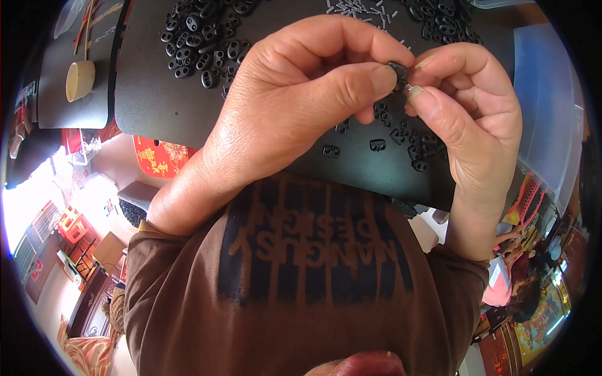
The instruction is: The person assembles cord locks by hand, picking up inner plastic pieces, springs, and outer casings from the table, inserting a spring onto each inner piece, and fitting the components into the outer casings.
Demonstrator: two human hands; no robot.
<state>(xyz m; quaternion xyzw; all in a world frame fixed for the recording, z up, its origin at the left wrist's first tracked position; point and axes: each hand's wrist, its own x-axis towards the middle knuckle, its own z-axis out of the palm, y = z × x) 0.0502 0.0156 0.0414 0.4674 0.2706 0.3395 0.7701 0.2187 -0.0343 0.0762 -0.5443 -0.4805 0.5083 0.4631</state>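
My left hand point(295, 94) pinches a small black cord lock piece point(397, 67) between thumb and forefinger, above the dark table point(188, 106). Close against it, my right hand point(480, 106) has thumb and forefinger tips together on a tiny silvery spring point(409, 88). The spring's end meets the black piece, but my fingertips hide how far it sits in it. Below the hands lie loose black cord lock parts point(377, 145), several of them in a small cluster beside my right wrist.
A heap of black two-holed cord lock parts point(194, 41) covers the table's far left. Small metal springs point(357, 9) lie scattered at the far middle, with more black parts point(446, 25) to their right. A cream scoop point(80, 81) is at left; a translucent plastic bin point(549, 119) stands at right.
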